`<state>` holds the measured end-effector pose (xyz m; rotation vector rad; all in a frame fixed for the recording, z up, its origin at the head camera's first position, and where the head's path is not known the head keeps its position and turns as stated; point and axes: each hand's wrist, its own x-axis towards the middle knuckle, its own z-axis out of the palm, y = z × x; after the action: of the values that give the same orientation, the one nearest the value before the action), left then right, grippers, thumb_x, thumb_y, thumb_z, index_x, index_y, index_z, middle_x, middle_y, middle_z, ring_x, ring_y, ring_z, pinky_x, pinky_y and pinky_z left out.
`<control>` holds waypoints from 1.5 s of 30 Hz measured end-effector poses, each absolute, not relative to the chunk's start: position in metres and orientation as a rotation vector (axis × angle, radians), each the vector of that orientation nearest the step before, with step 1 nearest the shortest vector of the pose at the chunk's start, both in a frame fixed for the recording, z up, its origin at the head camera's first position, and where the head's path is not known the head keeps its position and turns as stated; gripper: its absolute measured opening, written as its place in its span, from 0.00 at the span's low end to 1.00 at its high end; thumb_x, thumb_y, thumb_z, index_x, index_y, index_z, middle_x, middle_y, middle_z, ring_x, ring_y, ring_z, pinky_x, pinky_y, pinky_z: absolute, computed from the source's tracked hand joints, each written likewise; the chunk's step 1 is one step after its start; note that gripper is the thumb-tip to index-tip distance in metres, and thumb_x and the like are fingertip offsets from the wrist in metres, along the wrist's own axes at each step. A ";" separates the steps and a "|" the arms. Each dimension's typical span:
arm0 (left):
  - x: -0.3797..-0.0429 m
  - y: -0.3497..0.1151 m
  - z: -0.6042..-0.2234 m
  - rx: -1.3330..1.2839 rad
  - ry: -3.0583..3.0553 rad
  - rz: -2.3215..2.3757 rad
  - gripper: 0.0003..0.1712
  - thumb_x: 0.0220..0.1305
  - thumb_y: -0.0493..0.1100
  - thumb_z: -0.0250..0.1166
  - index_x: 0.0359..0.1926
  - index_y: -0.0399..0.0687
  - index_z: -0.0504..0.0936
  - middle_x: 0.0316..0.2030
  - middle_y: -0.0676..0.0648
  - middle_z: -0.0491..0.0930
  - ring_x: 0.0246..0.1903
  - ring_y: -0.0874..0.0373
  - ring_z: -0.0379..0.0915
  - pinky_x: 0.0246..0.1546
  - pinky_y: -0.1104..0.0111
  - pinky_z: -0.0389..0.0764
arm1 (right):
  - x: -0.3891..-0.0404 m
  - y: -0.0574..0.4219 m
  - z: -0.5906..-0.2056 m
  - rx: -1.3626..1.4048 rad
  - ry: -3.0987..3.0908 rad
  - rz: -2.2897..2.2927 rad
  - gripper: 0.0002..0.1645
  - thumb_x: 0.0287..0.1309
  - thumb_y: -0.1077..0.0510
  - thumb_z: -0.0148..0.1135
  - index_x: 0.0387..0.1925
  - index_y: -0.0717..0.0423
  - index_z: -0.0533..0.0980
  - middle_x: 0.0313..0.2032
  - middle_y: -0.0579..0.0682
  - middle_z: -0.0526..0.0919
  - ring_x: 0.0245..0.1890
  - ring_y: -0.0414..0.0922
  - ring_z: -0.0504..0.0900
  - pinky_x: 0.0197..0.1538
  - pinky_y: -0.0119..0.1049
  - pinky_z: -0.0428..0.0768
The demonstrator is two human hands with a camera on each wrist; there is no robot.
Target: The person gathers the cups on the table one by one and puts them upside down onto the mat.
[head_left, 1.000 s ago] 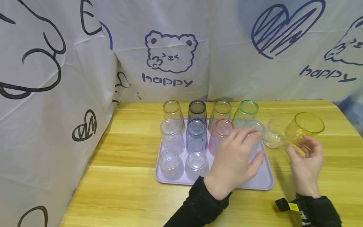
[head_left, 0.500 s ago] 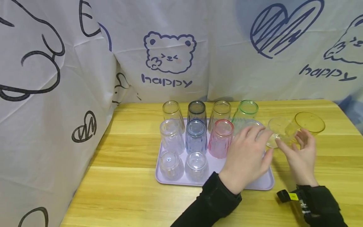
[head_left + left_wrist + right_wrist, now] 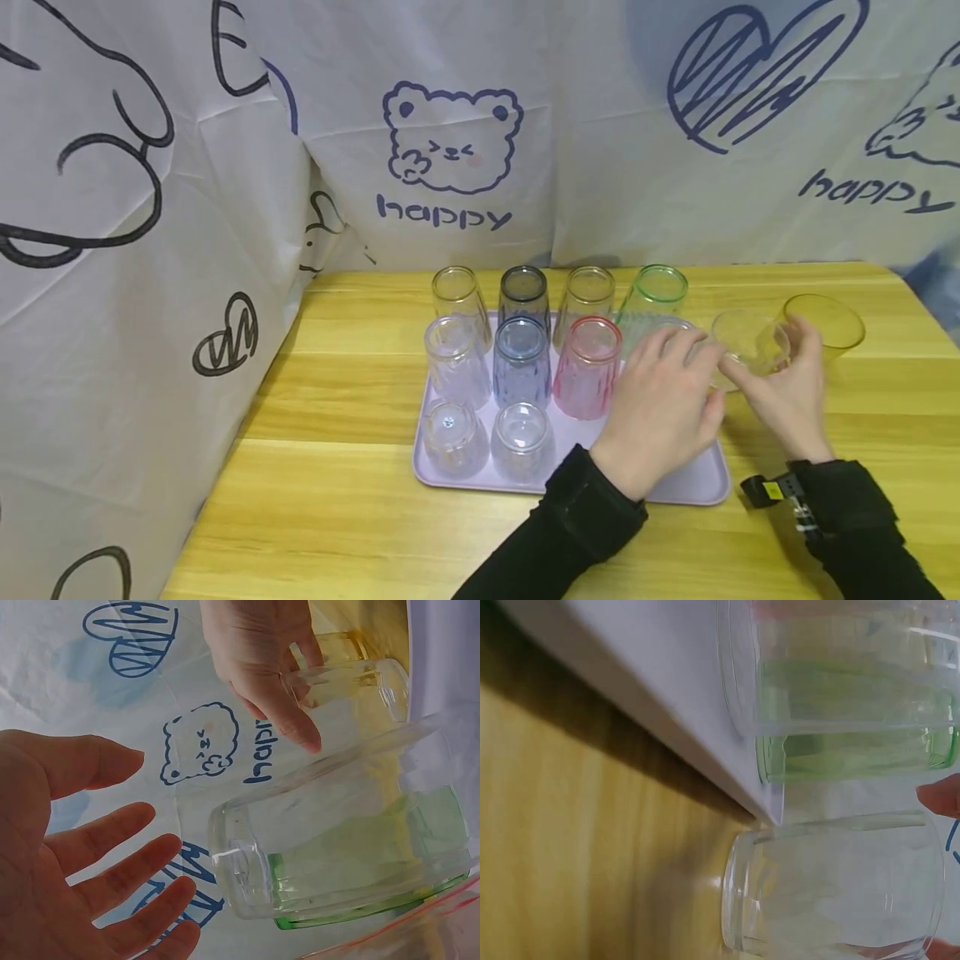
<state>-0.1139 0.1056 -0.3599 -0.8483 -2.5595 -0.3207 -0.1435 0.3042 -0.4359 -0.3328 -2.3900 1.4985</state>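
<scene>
My right hand (image 3: 787, 400) reaches around an upright clear glass (image 3: 832, 885) standing on the table just right of the tray. In the right wrist view the thumb (image 3: 941, 795) stands slightly apart from its rim, while fingers show behind the glass. My left hand (image 3: 663, 400) hovers over the tray's right side, fingers spread in the left wrist view and holding nothing. Beside it, an upside-down clear glass (image 3: 236, 862) stands on the tray, mostly hidden by the hand in the head view. A green glass (image 3: 660, 285) is behind that one.
The lilac tray (image 3: 697, 487) carries rows of upside-down glasses, including a pink one (image 3: 585, 379), a blue one (image 3: 521, 367) and two short clear ones (image 3: 522, 442). A yellow glass (image 3: 843, 333) stands on the table (image 3: 315, 517) at the right. Printed cloth (image 3: 600, 150) hangs behind.
My right hand has moved left and forward, from in front of the yellow glass to around the clear glass. The left hand has shifted right, uncovering more of the pink glass.
</scene>
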 end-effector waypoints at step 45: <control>-0.116 0.100 -0.364 -0.806 -2.560 -0.294 0.22 0.65 0.56 0.65 0.58 0.60 0.80 0.59 0.57 0.78 0.64 0.59 0.71 0.70 0.65 0.70 | -0.155 0.310 -0.441 -0.106 -2.468 1.252 0.58 0.57 0.52 0.72 0.79 0.49 0.47 0.72 0.69 0.59 0.69 0.69 0.63 0.75 0.61 0.61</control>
<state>-0.1158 0.0995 -0.3643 -0.8064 -2.5604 -0.2936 -0.1551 0.3102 -0.4412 -0.1060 -2.4675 1.2524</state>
